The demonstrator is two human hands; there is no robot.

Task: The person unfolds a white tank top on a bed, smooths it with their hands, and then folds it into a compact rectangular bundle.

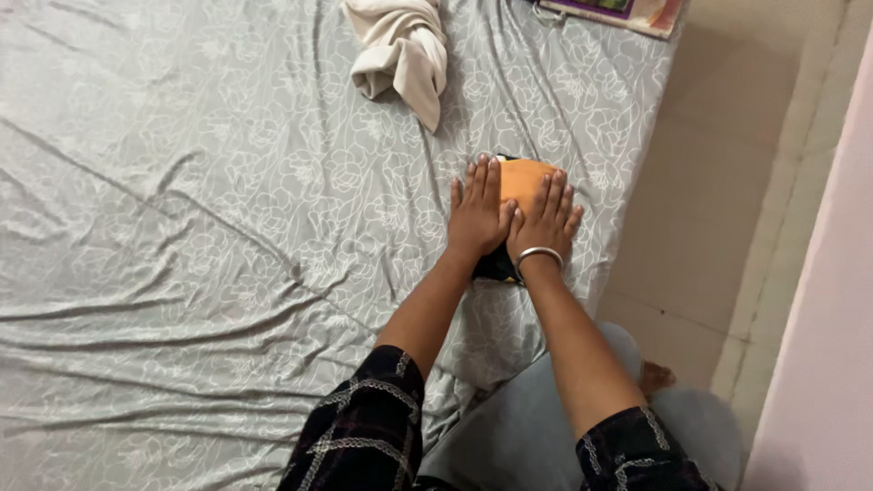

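Note:
A small folded cloth (521, 179), orange on top with black showing at its edges, lies on the grey floral bedsheet (200, 227) near the bed's right edge. My left hand (478, 214) lies flat on its left side, fingers straight and spread. Beside it, my right hand (546, 221), with a silver bangle at the wrist, presses flat on the cloth's right side. The two hands touch at the thumbs. Most of the cloth is hidden under my palms.
A crumpled cream garment (402, 50) lies on the sheet at the top middle. A colourful flat item (627, 13) sits at the bed's top right corner. Beige tiled floor (718, 209) runs along the bed's right side, with a pink wall (832, 300) beyond.

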